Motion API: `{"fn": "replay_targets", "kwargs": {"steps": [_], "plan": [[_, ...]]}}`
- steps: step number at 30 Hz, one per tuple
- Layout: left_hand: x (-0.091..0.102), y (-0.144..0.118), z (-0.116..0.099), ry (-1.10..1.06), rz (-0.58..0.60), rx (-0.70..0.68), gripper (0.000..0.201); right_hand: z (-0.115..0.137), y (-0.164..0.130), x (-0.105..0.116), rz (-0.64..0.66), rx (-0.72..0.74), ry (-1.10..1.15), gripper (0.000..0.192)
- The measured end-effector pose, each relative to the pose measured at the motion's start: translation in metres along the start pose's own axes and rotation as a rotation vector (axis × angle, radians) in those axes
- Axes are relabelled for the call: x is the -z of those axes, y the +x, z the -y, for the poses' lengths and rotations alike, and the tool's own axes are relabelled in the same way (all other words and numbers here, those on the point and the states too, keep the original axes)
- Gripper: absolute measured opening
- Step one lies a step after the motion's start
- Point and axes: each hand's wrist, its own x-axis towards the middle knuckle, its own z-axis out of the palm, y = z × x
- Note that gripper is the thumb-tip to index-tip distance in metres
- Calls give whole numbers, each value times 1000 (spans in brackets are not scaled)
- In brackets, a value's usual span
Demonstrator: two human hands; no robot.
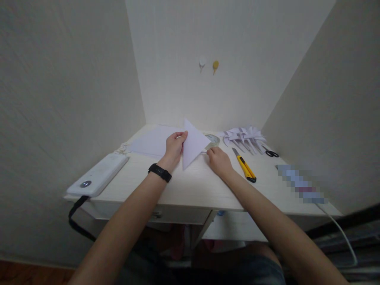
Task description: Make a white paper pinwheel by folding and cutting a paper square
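Note:
My left hand (pixel 175 145), a black watch on its wrist, pinches the left edge of a folded white paper triangle (pixel 194 145) between thumb and fingers. The paper stands tilted above the desk, one corner pointing right. My right hand (pixel 219 160) is closed just right of that corner, knuckles up. A thin white sliver shows at its fingertips; what it belongs to cannot be made out. Behind this hand lies a roll of clear tape (pixel 212 139). A yellow utility knife (pixel 246 166) rests to its right, blade out. White paper sheets (pixel 150 141) lie flat behind my left hand.
Several folded white paper pieces (pixel 245 136) are heaped at the back right, beside black-handled scissors (pixel 270 152). A white box-shaped device (pixel 97 176) with a black strap sits at the left edge. A blurred-out object (pixel 299 184) with a white cable lies at the right.

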Motion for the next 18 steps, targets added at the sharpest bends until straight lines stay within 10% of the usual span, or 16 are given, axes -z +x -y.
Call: {"fn": "replay_targets", "kwargs": {"steps": [8, 12, 18], "plan": [[-1, -7, 8, 175, 113, 117, 20, -17, -7, -7, -22, -103, 170, 25], [-4, -15, 8, 280, 271, 173, 15, -28, -1, -4, -276, -465, 922, 46], [-5, -25, 18, 552, 585, 202, 19, -27, 3, 7, -141, -556, 1745, 38]]}}
